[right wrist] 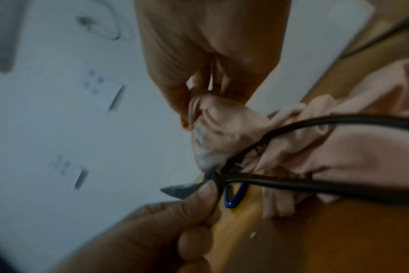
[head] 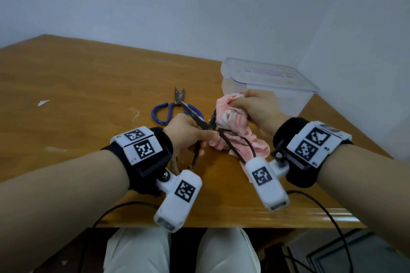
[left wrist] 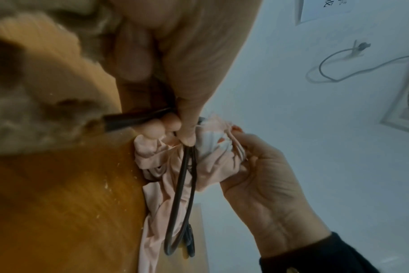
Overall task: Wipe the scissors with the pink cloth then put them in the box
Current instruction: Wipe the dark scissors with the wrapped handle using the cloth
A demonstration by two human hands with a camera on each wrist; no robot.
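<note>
Scissors held at the pivot while the cloth works a blade

Left hand (head: 186, 131) curls its thumb and fingers tightly round the dark-handled scissors (head: 200, 124) near the pivot, with the long wire-like handle loops trailing toward the person and the blades spread apart, pointing away. That hold looks chosen to keep the tool steady and the edges clear of the palm, so that one blade stands free for wiping. Right hand (head: 257, 108) bunches the pink cloth (head: 230, 122) in curled fingers and presses the wad against the nearer blade; the rest of the cloth drapes down onto the table (head: 88, 77), beneath the handle loops. In the right wrist view the blade tip pokes out just past the left thumb, so the cutting edges sit close to both sets of fingers, and the wiping stroke probably ought to run away from the pivot toward the tip.

A second pair, blue-handled scissors (head: 175, 108), lies flat on the table just behind the left hand, blades open and pointing away. The clear box (head: 295, 99) stands beyond the right hand at the far right corner of the table, near the wall, and its lid appears to be on, so it likely must come off first. Between hands and box the path is short and unobstructed; the table's right edge runs close beside the box, leaving little spare room there.
</note>
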